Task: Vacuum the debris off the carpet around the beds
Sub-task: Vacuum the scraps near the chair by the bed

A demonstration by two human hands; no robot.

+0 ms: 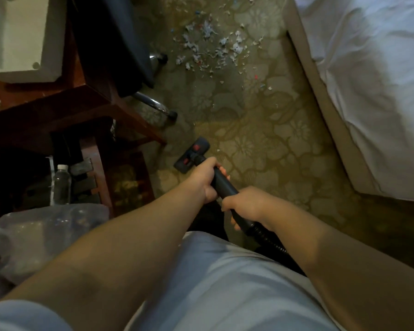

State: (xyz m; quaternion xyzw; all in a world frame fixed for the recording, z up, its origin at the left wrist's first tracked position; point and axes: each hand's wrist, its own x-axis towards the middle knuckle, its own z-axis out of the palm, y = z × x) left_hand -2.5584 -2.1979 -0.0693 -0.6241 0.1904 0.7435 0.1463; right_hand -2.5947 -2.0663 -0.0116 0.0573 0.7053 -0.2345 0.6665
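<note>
Head view, looking down: at the upper left a white box (pixel 22 37) sits on a dark wooden table (pixel 65 103). Beneath the table, at the lower left, a clear water bottle (pixel 61 185) stands upright, and a crumpled plastic bag (pixel 46 230) lies just below it in the frame. Right of the table, a dark chair (pixel 129 44) stands on chrome legs with black castors on the carpet (pixel 261 139).

In the middle of the frame the black vacuum head (pixel 193 154), marked with two red patches, lies flat on the carpet just beside the table's corner. From it the black wand (pixel 225 185) slants down and right towards the person. The left grip (pixel 204 180) is curled round the wand close to the vacuum head. The right grip (pixel 245 206) is wrapped round the wand's lower end, where the ribbed hose (pixel 263 240) joins it.

The debris (pixel 208 44), pale torn scraps with a few red and blue bits, is strewn over the carpet in the upper middle, between the chair and the bed (pixel 368 91), well apart from the vacuum head. The bed, under rumpled white sheets, fills the right side.
</note>
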